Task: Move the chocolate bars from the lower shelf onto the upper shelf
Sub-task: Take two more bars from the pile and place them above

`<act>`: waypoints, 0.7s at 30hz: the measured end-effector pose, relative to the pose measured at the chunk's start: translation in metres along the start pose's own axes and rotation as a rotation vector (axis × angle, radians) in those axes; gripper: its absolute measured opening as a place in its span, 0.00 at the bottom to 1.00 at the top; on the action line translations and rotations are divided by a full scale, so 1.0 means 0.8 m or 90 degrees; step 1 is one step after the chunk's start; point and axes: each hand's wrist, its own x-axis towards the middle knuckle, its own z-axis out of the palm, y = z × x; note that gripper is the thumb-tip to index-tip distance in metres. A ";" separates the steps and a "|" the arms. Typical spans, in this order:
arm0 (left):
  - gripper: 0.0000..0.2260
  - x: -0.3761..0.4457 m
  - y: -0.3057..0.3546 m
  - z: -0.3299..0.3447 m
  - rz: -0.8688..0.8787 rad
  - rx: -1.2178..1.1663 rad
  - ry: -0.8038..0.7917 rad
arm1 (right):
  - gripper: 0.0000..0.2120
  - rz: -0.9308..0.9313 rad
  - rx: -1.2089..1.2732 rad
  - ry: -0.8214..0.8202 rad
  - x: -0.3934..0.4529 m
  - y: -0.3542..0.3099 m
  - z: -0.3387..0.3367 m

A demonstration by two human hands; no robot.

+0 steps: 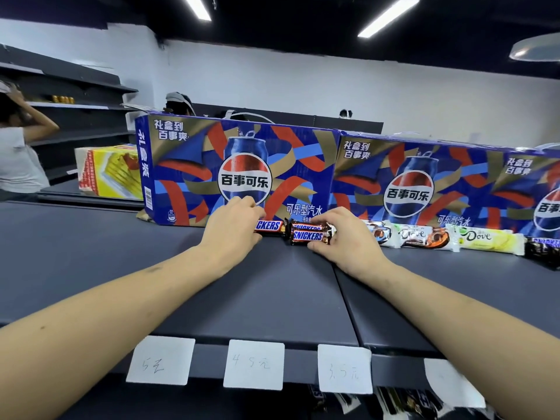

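The left hand (231, 224) covers one end of a Snickers bar (269, 227), fingers curled over it, so only part of the name shows. The right hand (339, 234) grips a small stack of Snickers bars (307, 234) between thumb and fingers; two wrappers are plain, and whether more lie under them cannot be told. All rest on the upper shelf (272, 292), just in front of three Pepsi gift boxes (236, 174), the third cut off at the frame edge. Right of the right hand lie three Dove bars (481, 241), the nearest partly hidden by the hand, then a dark bar (542, 253) too cropped to read. Near the person's arms hang four paper price tags (254, 364); below them, dark wrappers on the lower shelf (403, 401) are barely visible.
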 end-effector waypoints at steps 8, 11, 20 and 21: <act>0.13 -0.050 0.030 -0.039 -0.063 -0.043 0.022 | 0.17 -0.011 0.006 0.009 -0.058 -0.013 -0.036; 0.15 -0.076 0.076 -0.063 -0.038 -0.047 0.009 | 0.21 0.003 0.007 -0.023 -0.096 -0.014 -0.056; 0.20 -0.181 0.232 -0.101 0.041 -0.078 0.004 | 0.23 -0.014 0.003 -0.032 -0.243 -0.004 -0.122; 0.19 -0.197 0.247 -0.102 0.046 -0.089 0.014 | 0.23 -0.022 0.017 -0.026 -0.264 -0.001 -0.127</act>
